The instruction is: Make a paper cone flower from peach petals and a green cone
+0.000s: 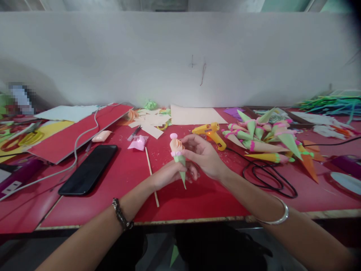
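A small craft ice cream cone [176, 146] stands nearly upright between my hands, its tip slanting down to the right. It has a pale green pointed cone, a pink frill, a peach swirl and a pink ball on top. My left hand [166, 176] is closed round the green part from below. The thumb and forefinger of my right hand [207, 157] pinch at the right side of the swirl and frill; the exact contact is partly hidden. Beyond my right hand lies a yellow glue gun [212, 134] with a lit orange light. A thin wooden stick [149, 165] lies left of my hands.
A black phone [88, 169], a pink packet [138, 142] and a peach packet [102, 136] lie on the left. Several finished cones [262, 137] are heaped on the right, near a coiled black cable [262, 180]. Paper scraps [152, 119] lie against the white wall [135, 56].
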The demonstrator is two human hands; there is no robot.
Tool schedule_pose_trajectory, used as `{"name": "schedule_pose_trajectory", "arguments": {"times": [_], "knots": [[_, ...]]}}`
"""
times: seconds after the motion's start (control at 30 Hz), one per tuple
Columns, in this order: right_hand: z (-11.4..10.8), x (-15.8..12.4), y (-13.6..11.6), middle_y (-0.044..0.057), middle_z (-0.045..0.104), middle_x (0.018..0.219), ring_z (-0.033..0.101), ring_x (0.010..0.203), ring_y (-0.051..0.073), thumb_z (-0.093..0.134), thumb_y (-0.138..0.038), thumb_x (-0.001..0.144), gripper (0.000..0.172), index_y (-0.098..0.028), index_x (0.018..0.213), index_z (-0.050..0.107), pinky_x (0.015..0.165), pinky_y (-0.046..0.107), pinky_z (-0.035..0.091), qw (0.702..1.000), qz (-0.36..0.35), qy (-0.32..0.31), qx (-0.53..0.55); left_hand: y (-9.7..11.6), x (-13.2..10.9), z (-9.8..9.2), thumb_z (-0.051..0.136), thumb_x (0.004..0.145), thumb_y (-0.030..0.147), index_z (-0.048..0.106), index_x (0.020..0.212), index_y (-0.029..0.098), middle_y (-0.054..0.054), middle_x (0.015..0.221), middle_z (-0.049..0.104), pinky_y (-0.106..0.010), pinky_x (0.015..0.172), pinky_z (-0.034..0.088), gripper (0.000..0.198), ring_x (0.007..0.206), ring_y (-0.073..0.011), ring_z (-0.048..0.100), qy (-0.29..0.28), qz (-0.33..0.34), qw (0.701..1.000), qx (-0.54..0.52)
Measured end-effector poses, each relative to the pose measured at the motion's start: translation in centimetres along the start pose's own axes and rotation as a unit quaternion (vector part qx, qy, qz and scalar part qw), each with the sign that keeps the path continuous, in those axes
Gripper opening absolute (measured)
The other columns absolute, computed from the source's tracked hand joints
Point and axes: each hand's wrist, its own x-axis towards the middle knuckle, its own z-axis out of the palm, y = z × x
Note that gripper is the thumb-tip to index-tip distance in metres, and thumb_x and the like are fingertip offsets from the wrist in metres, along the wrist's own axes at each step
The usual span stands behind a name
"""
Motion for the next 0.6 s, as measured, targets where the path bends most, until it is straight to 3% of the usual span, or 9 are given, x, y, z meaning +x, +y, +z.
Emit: {"name": "schedule_pose_trajectory", "arguments": {"times": [0.17,0.4,0.6], "knots": [[0.1,0.0,0.1,0.0,0.056,0.084,0.055,0.08,0.009,0.065,-0.022,0.067,0.021,-0.02,0.084,0.051,0.071,0.022,0.047,1.0,-0.012,0.011,-0.002,-0.1,0.0,-0.1,0.048,0.064,0.025,0.059,0.068,0.011,-0.005,0.067,0.058,-0.026,0.064,0.041,0.019,0.069,-0.0144,0.054,0.032,-0.022,0.999,0.013],[-0.3,0.1,0.1,0.001,0.056,0.091,0.054,0.085,0.013,0.064,-0.03,0.068,0.029,-0.023,0.091,0.048,0.068,0.026,0.049,0.998,-0.023,0.038,-0.047,-0.4,0.3,-0.3,0.049,0.07,0.026,0.058,0.065,0.013,-0.002,0.066,0.059,-0.027,0.064,0.042,0.017,0.063,-0.0125,0.054,0.189,0.023,0.978,0.082],[-0.7,0.4,0.4,0.003,0.053,0.093,0.053,0.09,0.014,0.057,-0.031,0.074,0.021,-0.021,0.091,0.05,0.078,0.029,0.046,0.984,-0.036,0.06,-0.165,0.8,0.5,-0.1,0.05,0.066,0.026,0.057,0.065,0.013,-0.003,0.067,0.061,-0.029,0.068,0.044,0.015,0.071,-0.0163,0.057,0.278,0.074,0.958,-0.011]]}}
